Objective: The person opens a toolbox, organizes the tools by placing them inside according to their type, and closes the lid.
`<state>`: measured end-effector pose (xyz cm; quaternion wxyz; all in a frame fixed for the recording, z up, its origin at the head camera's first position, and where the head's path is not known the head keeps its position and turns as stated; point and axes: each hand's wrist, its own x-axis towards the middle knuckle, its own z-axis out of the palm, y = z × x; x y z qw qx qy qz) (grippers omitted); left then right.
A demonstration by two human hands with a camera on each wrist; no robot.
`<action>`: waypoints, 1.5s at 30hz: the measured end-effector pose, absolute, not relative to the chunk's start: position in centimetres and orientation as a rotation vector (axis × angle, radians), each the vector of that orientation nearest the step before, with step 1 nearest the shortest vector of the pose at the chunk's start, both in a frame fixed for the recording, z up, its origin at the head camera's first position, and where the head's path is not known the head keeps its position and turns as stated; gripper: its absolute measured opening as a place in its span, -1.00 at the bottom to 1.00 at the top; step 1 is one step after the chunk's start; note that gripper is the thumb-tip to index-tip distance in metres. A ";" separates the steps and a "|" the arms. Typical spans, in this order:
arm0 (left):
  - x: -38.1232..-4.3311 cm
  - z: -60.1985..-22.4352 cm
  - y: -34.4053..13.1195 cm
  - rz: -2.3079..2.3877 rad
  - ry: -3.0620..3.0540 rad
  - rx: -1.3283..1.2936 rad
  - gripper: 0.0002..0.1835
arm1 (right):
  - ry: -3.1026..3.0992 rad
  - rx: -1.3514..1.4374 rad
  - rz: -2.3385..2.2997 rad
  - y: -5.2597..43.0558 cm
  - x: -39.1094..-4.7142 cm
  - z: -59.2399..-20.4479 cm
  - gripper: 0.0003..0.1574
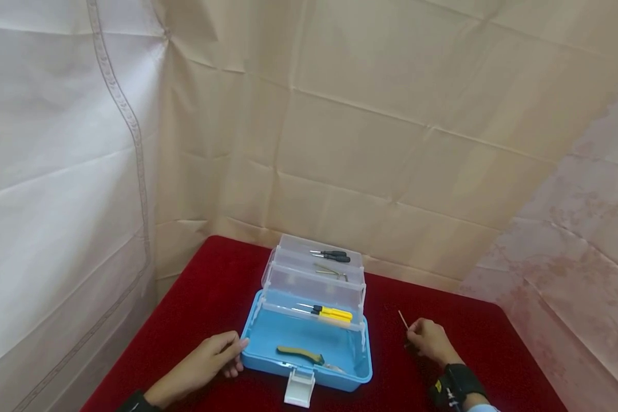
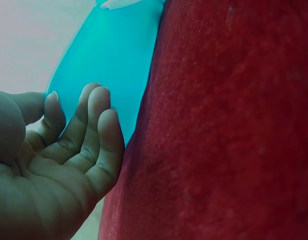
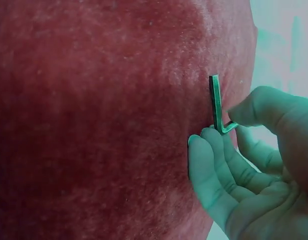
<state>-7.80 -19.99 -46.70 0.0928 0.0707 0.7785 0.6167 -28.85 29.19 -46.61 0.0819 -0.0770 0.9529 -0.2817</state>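
My left hand (image 1: pixel 206 360) grips the front left corner of a blue toolbox (image 1: pixel 268 332), thumb at the rim. In the left wrist view its other fingers lie against the outer blue wall (image 2: pixel 109 50). Over the table right of the box, my right hand (image 1: pixel 432 340) pinches an L-shaped hex key (image 3: pixel 216 102) between thumb and fingers, the long arm pointing away. An olive-handled tool (image 1: pixel 300 353) lies on the box floor. Yellow-handled screwdrivers (image 1: pixel 335 314) lie in the lowest clear tray; higher up are L-shaped keys (image 1: pixel 331 272) and black-handled screwdrivers (image 1: pixel 335 256).
The clear trays (image 1: pixel 314 280) stand folded up at the back of the box. A white latch (image 1: pixel 300 389) hangs down in front. Red cloth (image 1: pixel 211 309) covers the table, with beige sheeting (image 1: pixel 340 143) behind and pale sheets at both sides.
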 end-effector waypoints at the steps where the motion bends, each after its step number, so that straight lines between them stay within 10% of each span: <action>1: -7.8 -46.7 -20.0 1.829 2.312 0.212 -0.55 | 2.852 -0.231 -0.847 29.3 -28.8 -46.5 -0.95; 45: -7.7 -46.9 -19.9 1.849 2.296 0.157 -0.51 | 3.224 -0.400 -0.801 28.6 -27.4 -43.6 -0.88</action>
